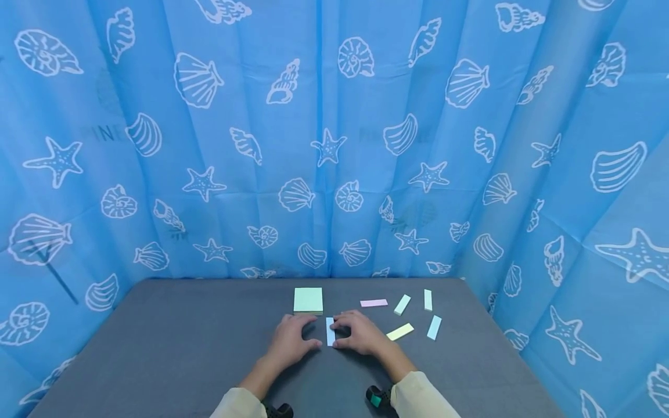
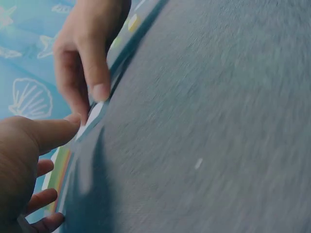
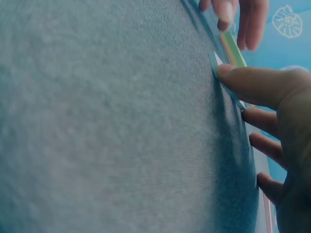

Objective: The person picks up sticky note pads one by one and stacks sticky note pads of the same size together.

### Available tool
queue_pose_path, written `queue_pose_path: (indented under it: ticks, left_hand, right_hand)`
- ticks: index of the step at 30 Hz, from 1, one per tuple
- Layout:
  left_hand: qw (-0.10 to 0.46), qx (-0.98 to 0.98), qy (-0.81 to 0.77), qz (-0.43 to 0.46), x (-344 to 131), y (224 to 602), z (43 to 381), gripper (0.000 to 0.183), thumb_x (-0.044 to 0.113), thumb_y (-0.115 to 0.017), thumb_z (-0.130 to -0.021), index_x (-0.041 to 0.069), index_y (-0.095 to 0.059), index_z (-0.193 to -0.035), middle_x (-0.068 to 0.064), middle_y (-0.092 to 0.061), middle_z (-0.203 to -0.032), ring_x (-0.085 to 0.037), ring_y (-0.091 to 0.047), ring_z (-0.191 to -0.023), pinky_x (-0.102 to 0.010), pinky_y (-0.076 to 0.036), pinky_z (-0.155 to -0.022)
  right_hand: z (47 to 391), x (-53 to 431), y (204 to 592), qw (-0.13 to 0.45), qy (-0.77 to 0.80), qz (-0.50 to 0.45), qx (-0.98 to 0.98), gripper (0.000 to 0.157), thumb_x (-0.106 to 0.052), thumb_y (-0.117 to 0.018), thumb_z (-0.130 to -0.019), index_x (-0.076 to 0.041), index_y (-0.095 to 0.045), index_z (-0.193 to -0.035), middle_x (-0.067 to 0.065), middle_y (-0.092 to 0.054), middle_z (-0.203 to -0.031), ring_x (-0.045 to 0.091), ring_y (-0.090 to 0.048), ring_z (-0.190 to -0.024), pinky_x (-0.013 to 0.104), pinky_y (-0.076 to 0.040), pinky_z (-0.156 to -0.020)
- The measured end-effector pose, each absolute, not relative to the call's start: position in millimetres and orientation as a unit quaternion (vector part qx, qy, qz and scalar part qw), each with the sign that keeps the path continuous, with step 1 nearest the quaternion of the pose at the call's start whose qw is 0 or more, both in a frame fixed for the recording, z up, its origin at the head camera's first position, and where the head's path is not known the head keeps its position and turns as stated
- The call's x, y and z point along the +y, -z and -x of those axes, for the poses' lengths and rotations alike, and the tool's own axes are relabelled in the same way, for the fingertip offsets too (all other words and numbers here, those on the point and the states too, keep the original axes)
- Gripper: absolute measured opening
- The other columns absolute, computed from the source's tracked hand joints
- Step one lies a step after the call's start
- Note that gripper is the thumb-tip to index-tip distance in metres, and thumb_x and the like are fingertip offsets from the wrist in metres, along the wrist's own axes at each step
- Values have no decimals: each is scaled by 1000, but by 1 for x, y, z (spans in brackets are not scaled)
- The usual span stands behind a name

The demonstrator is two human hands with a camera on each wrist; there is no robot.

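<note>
A narrow pale-blue sticky-note pad (image 1: 330,332) lies on the grey table between the two hands. My right hand (image 1: 360,332) pinches it lengthwise, thumb at the near end and a finger at the far end; the right wrist view shows the thumb on the pad's end (image 3: 218,59). To its left my left hand (image 1: 292,339) is held with thumb and fingers spread apart, nothing between them. Just beyond the left fingers sits a square stack of sticky notes (image 1: 308,299), pale green on top with coloured layers at its edge.
Right of the hands lie several narrow pads: pink (image 1: 373,303), pale green (image 1: 402,305), a whitish-green one (image 1: 428,300), yellow (image 1: 400,331) and light blue (image 1: 434,327). A blue shell-patterned curtain (image 1: 326,174) hangs behind the grey table (image 1: 183,342).
</note>
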State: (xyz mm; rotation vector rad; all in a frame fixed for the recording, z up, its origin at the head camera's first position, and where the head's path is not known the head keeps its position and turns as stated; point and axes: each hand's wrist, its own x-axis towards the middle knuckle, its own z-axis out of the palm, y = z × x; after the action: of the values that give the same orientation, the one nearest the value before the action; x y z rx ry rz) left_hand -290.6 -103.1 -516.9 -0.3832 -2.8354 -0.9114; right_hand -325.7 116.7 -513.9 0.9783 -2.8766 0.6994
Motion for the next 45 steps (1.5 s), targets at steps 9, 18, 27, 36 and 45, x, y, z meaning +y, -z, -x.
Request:
queue_pose_path:
  ticks: [9,18,27,36,45]
  left_hand:
    - [68,-944,293,135,-87,524,288,53,37,-84,-74,16,-69,-120,0,-66,-119,-29,-52,-109,-50,-39,-86]
    - [78,-947,277,143,-80,526,292,52,37,-84,-75,19,-69,-122,2,-66,-119,-27,-49,-109,-46,-37,-82]
    - [78,-955,239,157,-79,526,294,52,43,-79,-79,20,-69,-124,3,-64,-125,-25,-49,-111,-43,-37,-81]
    - [77,-959,217,168,-78,526,296,53,44,-78,-80,20,-68,-126,3,-63,-127,-25,-49,-110,-44,-37,-81]
    - [67,-962,207,166,-77,524,296,51,45,-78,-80,23,-68,-125,4,-63,-127,-25,-49,-111,-44,-36,-82]
  right_hand:
    - [325,117,515,22,-230,-326,-917,34,-29,-78,-83,-12,-73,-111,7,-63,-126,31,-51,-125,50,-38,-102]
    - [322,119,513,18,-246,-331,-911,32,-27,-77,-85,-11,-73,-112,6,-64,-125,32,-50,-126,52,-38,-101]
    - [321,120,513,9,-253,-327,-911,32,-28,-76,-86,-12,-73,-114,6,-64,-126,32,-49,-127,53,-37,-102]
    - [319,120,513,11,-251,-319,-914,30,-26,-76,-86,-12,-74,-112,4,-65,-125,31,-49,-127,53,-38,-102]
    - [316,120,513,11,-253,-326,-911,29,-23,-75,-86,-10,-73,-112,6,-65,-125,32,-50,-126,53,-38,-101]
